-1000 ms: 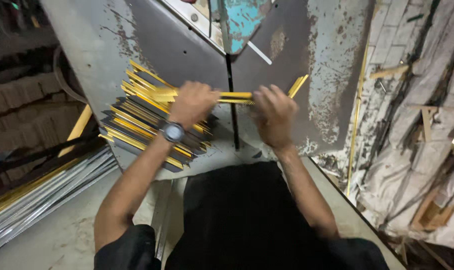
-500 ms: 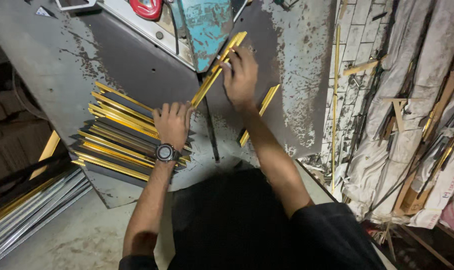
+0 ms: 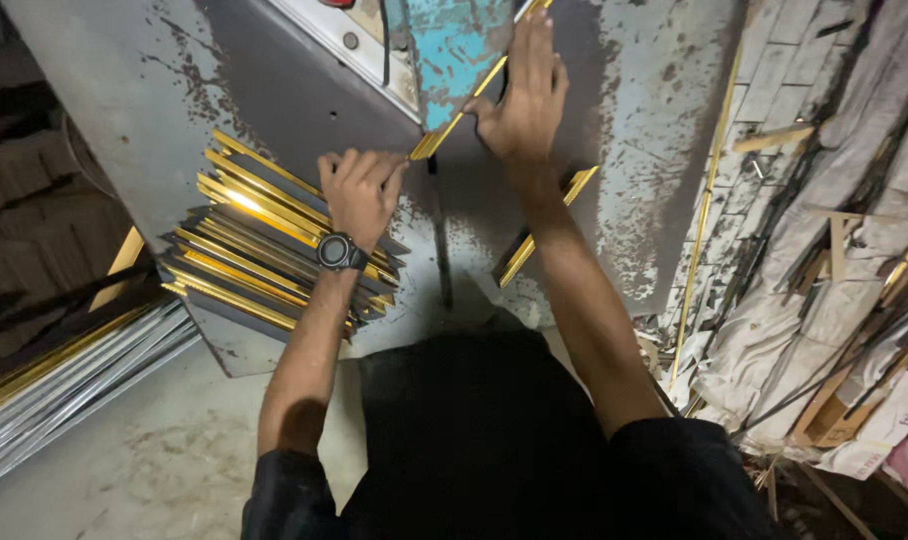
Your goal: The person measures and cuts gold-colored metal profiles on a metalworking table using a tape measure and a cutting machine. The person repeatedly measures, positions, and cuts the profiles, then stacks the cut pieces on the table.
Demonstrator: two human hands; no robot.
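Note:
My right hand (image 3: 522,100) lies flat on a long gold moulding strip (image 3: 452,122) and presses it onto the grey metal machine table (image 3: 654,150), beside a turquoise machine part (image 3: 459,40). My left hand (image 3: 359,190), a black watch on its wrist, rests with curled fingers on a stack of gold and black moulding pieces (image 3: 244,250) at the table's left. A shorter gold-edged piece (image 3: 546,225) lies on the table under my right forearm.
A dark slot (image 3: 439,250) runs down the table between my arms. Long silver and gold mouldings (image 3: 64,370) lie on the floor at left. Piled wood offcuts, white sacking and a thin gold rod (image 3: 704,200) crowd the right side.
My right hand has pushed the long strip further up toward the turquoise part. My left hand stays on the stack. The view has shifted slightly.

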